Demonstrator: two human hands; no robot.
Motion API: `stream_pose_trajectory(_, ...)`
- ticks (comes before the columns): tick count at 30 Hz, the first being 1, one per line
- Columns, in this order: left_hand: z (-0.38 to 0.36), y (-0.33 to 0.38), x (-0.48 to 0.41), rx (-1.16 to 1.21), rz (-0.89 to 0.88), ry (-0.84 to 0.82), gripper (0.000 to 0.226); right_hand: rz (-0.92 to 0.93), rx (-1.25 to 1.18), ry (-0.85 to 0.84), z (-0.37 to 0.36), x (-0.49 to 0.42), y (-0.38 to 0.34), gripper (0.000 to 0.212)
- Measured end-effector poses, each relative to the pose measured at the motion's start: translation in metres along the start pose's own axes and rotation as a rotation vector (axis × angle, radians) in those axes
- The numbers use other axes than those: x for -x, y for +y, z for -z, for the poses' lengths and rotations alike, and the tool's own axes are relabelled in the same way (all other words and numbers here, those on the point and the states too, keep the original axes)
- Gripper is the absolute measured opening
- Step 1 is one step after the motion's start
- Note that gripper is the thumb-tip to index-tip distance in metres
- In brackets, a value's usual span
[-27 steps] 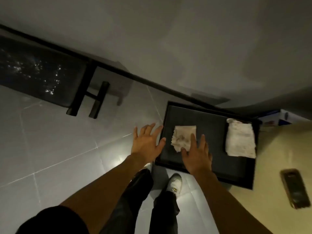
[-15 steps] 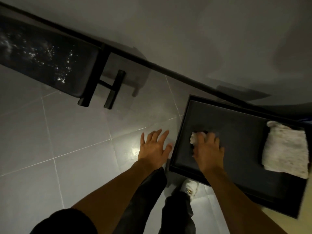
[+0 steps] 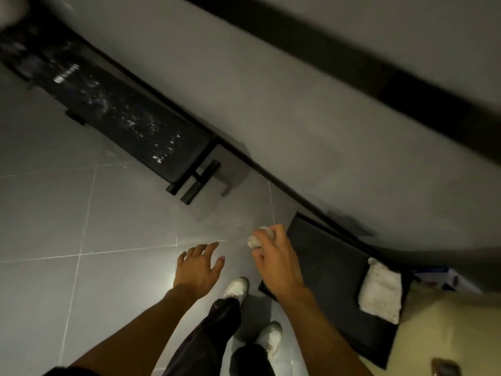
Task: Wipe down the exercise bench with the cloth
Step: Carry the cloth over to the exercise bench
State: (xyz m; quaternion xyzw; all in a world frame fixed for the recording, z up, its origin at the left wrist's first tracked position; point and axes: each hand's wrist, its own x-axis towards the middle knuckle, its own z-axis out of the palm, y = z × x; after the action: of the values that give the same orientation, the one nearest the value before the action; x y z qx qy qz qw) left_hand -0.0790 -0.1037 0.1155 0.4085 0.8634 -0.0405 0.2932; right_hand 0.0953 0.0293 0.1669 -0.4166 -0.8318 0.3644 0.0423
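Two white shoes (image 3: 238,287) stand nearest on the grey floor tiles. Just beyond, the left hand (image 3: 199,270) hovers loose, fingers spread, gripping nothing. The right hand (image 3: 273,264) clenches a crumpled cloth (image 3: 256,239) beside a black tray (image 3: 325,256), where a folded towel (image 3: 381,290) lies. Far left, the black bench (image 3: 130,123) sits along the wall, speckled white.

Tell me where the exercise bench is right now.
In the head view, the exercise bench stands upper left along the wall, beyond the right hand gripping the cloth.
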Motion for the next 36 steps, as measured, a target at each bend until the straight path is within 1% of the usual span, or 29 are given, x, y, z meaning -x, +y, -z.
stream_pose_trajectory(3, 0.06, -0.02, 0.045, 0.12, 0.068, 0.137, 0.071, 0.16, 0.061, -0.034, 0.027, 0.005, -0.079, 0.031)
stream_pose_trajectory(5, 0.094, -0.039, 0.068, 0.155, 0.096, 0.215, 0.075, 0.228, 0.088, -0.086, 0.033, 0.008, -0.127, 0.033)
stream_pose_trajectory(9, 0.154, -0.102, 0.094, 0.183, 0.137, 0.29, 0.086, 0.357, 0.164, -0.163, 0.02, 0.002, -0.213, 0.035)
stream_pose_trajectory(12, 0.19, -0.173, 0.105, 0.18, 0.169, 0.326, 0.084, 0.436, 0.223, -0.186, -0.014, -0.012, -0.279, 0.036)
stream_pose_trajectory(15, 0.21, -0.244, 0.122, 0.176, 0.2, 0.41, 0.078, 0.54, 0.307, -0.207, -0.047, -0.025, -0.348, 0.037)
stream_pose_trajectory(18, 0.223, -0.32, 0.14, 0.219, 0.268, 0.426, 0.076, 0.635, 0.402, -0.233, -0.084, -0.044, -0.423, 0.036)
stream_pose_trajectory(23, 0.248, -0.429, 0.157, 0.307, 0.366, 0.493, 0.076, 0.727, 0.449, -0.216, -0.136, -0.08, -0.53, 0.033)
stream_pose_trajectory(28, 0.289, -0.507, 0.14, 0.37, 0.417, 0.556, 0.079, 0.846, 0.455, -0.216, -0.19, -0.121, -0.609, 0.032)
stream_pose_trajectory(31, 0.309, -0.547, 0.114, 0.406, 0.44, 0.554, 0.077, 0.864, 0.461, -0.241, -0.226, -0.152, -0.644, 0.032)
stream_pose_trajectory(36, 0.342, -0.617, 0.044, 0.413, 0.395, 0.512, 0.075, 0.848, 0.48, -0.275, -0.282, -0.226, -0.699, 0.038)
